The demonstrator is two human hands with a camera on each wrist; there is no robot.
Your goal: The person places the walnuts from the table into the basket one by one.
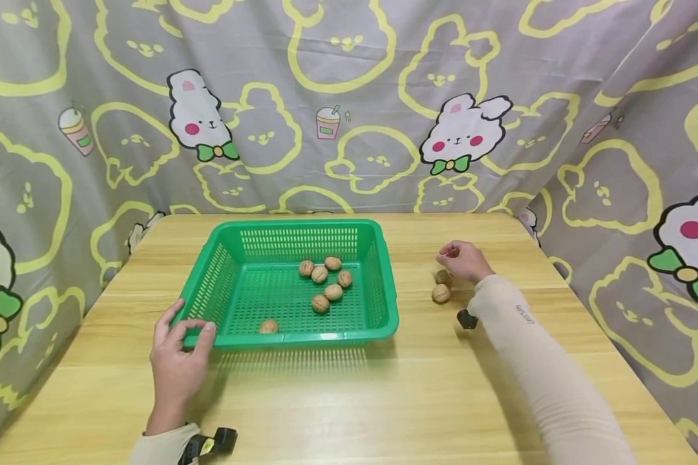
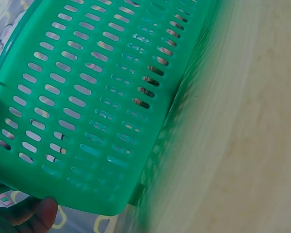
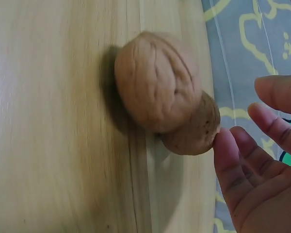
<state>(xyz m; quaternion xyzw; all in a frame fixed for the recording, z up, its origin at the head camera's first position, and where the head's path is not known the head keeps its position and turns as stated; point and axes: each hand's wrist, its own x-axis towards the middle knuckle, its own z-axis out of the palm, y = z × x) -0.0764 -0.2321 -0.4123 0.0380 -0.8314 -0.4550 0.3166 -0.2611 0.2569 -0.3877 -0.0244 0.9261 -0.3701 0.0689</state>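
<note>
A green plastic basket [image 1: 244, 341] stands on the table with several walnuts [image 1: 333, 292] scattered in it, one near its front wall. At the basket's front left corner, my left hand [image 1: 177, 361] grips the rim; the left wrist view shows the thumb [image 2: 47, 211] against the rim. To the right of the basket, my right hand [image 1: 466, 261] is beside two loose walnuts [image 1: 440, 294]. In the right wrist view, a fingertip touches or nearly touches the rear walnut [image 3: 194, 133], partly hidden by the front walnut [image 3: 155, 82]. Nothing shows between thumb and forefinger.
The wooden table [image 1: 302, 400] runs back to a grey curtain [image 1: 372, 77] with cartoon animals, which also hangs along both sides. Small black devices sit at the left wrist [image 1: 223, 441] and the right wrist [image 1: 467, 319].
</note>
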